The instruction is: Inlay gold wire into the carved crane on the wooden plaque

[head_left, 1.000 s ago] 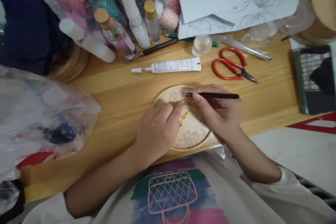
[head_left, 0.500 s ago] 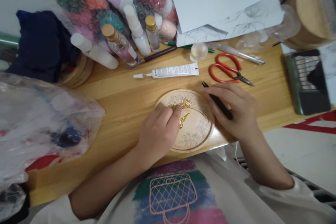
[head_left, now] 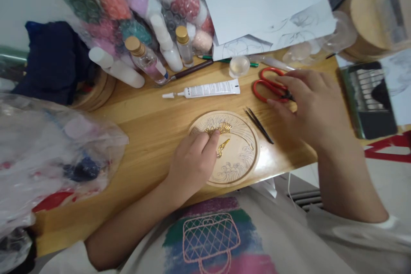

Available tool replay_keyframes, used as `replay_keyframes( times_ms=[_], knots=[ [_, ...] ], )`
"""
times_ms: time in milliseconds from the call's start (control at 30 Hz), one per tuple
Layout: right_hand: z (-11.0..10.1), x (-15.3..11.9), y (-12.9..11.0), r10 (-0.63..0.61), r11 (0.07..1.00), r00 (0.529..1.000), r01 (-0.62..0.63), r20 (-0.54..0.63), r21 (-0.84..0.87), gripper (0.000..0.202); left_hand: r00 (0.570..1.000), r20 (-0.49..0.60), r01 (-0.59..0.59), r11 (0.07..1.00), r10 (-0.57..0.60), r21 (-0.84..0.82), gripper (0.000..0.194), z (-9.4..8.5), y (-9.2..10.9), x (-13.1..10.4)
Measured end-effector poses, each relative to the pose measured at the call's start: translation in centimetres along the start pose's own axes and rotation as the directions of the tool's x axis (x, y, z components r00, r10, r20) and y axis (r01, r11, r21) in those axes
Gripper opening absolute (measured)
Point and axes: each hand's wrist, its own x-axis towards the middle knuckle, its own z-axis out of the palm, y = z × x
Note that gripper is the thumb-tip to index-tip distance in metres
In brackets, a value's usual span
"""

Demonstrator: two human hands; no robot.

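L hand point(head_left: 192, 165) rests on carved wooden disc point(head_left: 239, 154); R hand point(head_left: 310, 102) on red scissors point(head_left: 268, 85), tweezers point(head_left: 258, 125) between.

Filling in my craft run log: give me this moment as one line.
left hand: fingers on round wooden carved disc | right hand: over red-handled scissors | black tweezers: on wooden table, beside disc

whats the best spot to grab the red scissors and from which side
Take the red scissors by the two red handle loops, coming from above. They lie flat on the wooden table with the loops to the left and the blades pointing right under the right hand, so the loops are the safe, open part. The right hand is already over them.
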Motion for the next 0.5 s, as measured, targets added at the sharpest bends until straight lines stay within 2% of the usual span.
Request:
replay_keyframes(
  times_ms=[67,167,300,400,500],
  knots=[
    [0.1,0.7,0.7,-0.031,0.997,0.997,0.026,0.069,0.067,0.039,1.0,0.004,0.0,1.0,0.0,0.003,0.026,0.0,0.0,0.0],
    [0.0,1.4,1.4,-0.091,0.987,0.99,0.076,0.108,0.142,0.036,1.0,0.014,-0.011,1.0,0.011,0.002,0.026,0.0,0.0,0.0],
    [0.1,2.4,2.0,-0.127,0.989,0.981,0.113,0.15,0.099,0.038,1.0,-0.006,-0.008,1.0,0.008,0.0,0.026,0.1,-0.1,0.0],
    [0.9,3.3,2.3,-0.089,0.996,0.976,0.087,0.201,0.018,0.031,1.0,-0.024,-0.01,1.0,0.01,-0.002,0.025,0.1,-0.1,0.0],
    [1.6,4.3,2.3,-0.011,0.999,0.976,0.02,0.218,-0.036,0.032,1.0,-0.019,-0.016,1.0,0.017,0.008,0.025,0.0,-0.1,0.0]
  ],
)
